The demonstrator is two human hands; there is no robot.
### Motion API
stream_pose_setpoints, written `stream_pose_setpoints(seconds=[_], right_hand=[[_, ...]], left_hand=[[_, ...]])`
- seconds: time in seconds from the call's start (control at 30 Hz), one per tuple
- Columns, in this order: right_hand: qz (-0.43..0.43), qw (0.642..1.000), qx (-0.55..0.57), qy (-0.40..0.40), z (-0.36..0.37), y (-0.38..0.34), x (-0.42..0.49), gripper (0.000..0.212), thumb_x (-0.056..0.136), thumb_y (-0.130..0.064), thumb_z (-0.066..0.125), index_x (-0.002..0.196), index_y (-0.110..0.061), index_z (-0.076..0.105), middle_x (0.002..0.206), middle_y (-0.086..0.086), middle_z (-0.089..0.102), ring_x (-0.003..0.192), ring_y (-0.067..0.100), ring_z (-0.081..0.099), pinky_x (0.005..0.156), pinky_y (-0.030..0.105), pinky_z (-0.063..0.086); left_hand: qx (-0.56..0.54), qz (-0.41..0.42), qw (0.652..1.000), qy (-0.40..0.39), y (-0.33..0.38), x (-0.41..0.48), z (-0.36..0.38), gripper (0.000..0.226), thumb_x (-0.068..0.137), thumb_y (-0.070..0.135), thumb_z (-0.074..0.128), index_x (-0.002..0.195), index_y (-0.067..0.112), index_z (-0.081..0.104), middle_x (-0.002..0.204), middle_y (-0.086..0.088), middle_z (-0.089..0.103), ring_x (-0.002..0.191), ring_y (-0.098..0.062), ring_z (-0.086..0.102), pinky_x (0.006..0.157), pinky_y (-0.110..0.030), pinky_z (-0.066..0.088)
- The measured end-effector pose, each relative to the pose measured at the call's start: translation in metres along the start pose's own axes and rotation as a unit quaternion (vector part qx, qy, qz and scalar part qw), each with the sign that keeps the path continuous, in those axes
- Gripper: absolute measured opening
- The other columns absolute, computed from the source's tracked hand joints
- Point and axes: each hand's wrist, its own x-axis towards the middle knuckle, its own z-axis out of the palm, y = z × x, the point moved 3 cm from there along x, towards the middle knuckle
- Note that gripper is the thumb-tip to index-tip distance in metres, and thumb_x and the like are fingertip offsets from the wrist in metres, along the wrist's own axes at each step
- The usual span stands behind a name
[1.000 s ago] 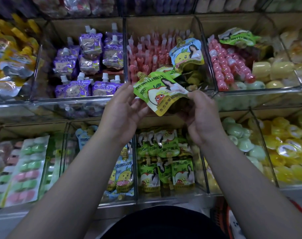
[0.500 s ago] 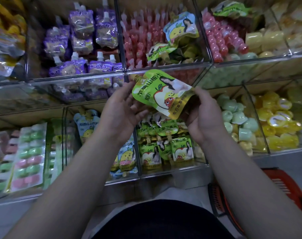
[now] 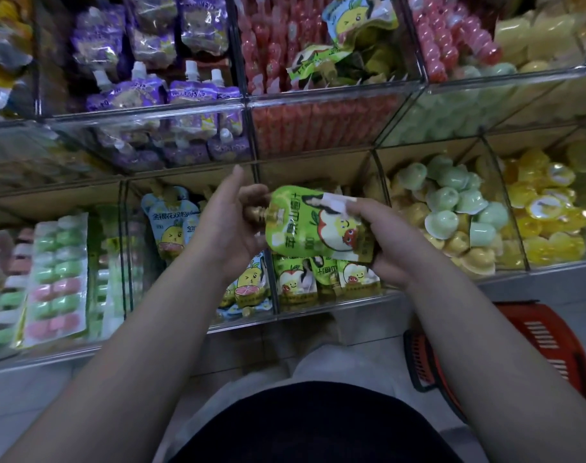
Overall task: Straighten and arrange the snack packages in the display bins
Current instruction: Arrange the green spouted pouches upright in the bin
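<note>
both hands raised together, left hand half-open, right hand gripping.

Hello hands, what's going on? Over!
Left hand at the gold cap, right hand gripping the green pouch. Pouch sideways above its matching bin. Nothing blocking.

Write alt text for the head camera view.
Both hands, left hand and right hand, hold a green spouted juice pouch sideways over a clear display bin of matching pouches. Neighbouring bins hold purple pouches and jelly cups.
</note>
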Motion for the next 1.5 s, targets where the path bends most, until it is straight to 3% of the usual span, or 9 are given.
stream_pose_setpoints(seconds=[0.3,0.5,0.7,0.87,1.07,1.2,1.27,1.4,1.5], right_hand=[[0.003,0.992,0.110,0.063,-0.014,0.012,0.021,0.025,0.100,-0.023,0.053,0.115,-0.006,0.064,0.109,0.013,0.073,0.100,0.025,0.071,0.088,0.039,0.057],[0.000,0.994,0.084,0.063,-0.013,0.019,0.037,0.025,0.098,-0.019,0.055,0.117,-0.005,0.064,0.110,0.011,0.073,0.103,0.022,0.068,0.084,0.034,0.058],[-0.002,0.999,-0.029,0.045,-0.010,0.024,0.053,0.051,0.087,-0.027,0.065,0.135,-0.015,0.055,0.118,0.006,0.070,0.106,0.023,0.068,0.096,0.050,0.054],[-0.012,0.992,-0.117,0.037,-0.017,0.030,0.083,0.091,0.054,-0.059,0.067,0.139,-0.029,0.051,0.139,0.000,0.056,0.124,0.021,0.055,0.106,0.052,0.044],[0.012,0.982,-0.183,0.042,-0.007,0.026,0.099,0.064,0.095,-0.034,0.055,0.153,-0.022,0.031,0.156,0.003,0.035,0.142,0.025,0.035,0.109,0.042,0.032],[0.014,0.977,-0.208,0.052,-0.005,0.029,0.123,0.054,0.098,-0.032,0.052,0.148,-0.022,0.038,0.147,0.002,0.046,0.135,0.024,0.041,0.096,0.034,0.032],[0.007,0.976,-0.212,0.052,-0.003,0.030,0.133,0.052,0.098,-0.030,0.052,0.148,-0.022,0.039,0.146,0.001,0.045,0.134,0.023,0.041,0.097,0.032,0.031],[-0.005,0.960,-0.278,0.041,0.000,0.036,0.150,0.050,0.099,-0.025,0.049,0.148,-0.020,0.040,0.155,0.001,0.034,0.141,0.024,0.034,0.107,0.031,0.029],[-0.008,0.948,-0.314,0.044,-0.004,0.040,0.157,0.045,0.099,-0.021,0.050,0.144,-0.020,0.047,0.152,0.000,0.036,0.140,0.022,0.034,0.112,0.031,0.028]], left_hand=[[0.197,-0.079,0.977,-0.015,-0.046,0.018,-0.019,0.019,0.096,0.023,0.059,0.112,0.020,0.070,0.106,-0.010,0.068,0.086,-0.026,0.060,0.051,-0.031,0.048],[0.185,-0.059,0.981,0.027,-0.056,0.029,-0.010,0.017,0.099,0.009,0.054,0.102,0.020,0.067,0.090,-0.003,0.070,0.073,-0.016,0.066,0.053,-0.027,0.055],[0.232,-0.048,0.971,0.039,-0.066,0.045,-0.001,0.021,0.096,0.005,0.058,0.116,0.009,0.062,0.108,-0.013,0.062,0.084,-0.019,0.062,0.059,-0.026,0.056],[0.296,-0.021,0.953,0.062,-0.072,0.061,0.005,0.041,0.094,0.007,0.062,0.134,0.009,0.055,0.106,-0.005,0.063,0.094,-0.021,0.064,0.088,-0.046,0.057],[0.317,-0.035,0.945,0.073,-0.082,0.082,0.013,0.055,0.098,0.015,0.055,0.151,0.018,0.038,0.142,-0.007,0.050,0.078,-0.007,0.057,0.068,-0.025,0.051],[0.313,-0.056,0.946,0.069,-0.088,0.095,0.016,0.052,0.099,0.020,0.052,0.150,0.021,0.040,0.149,-0.004,0.045,0.121,-0.019,0.052,0.097,-0.034,0.043],[0.308,-0.068,0.946,0.080,-0.092,0.102,0.016,0.053,0.099,0.020,0.052,0.150,0.021,0.038,0.148,-0.002,0.046,0.127,-0.020,0.050,0.101,-0.034,0.041],[0.285,-0.082,0.950,0.098,-0.097,0.113,0.015,0.053,0.098,0.022,0.052,0.149,0.022,0.039,0.142,0.002,0.049,0.113,-0.016,0.053,0.071,-0.024,0.042],[0.266,-0.096,0.953,0.111,-0.099,0.122,0.012,0.055,0.098,0.023,0.053,0.151,0.022,0.036,0.152,-0.003,0.042,0.135,-0.024,0.042,0.096,-0.033,0.041]])
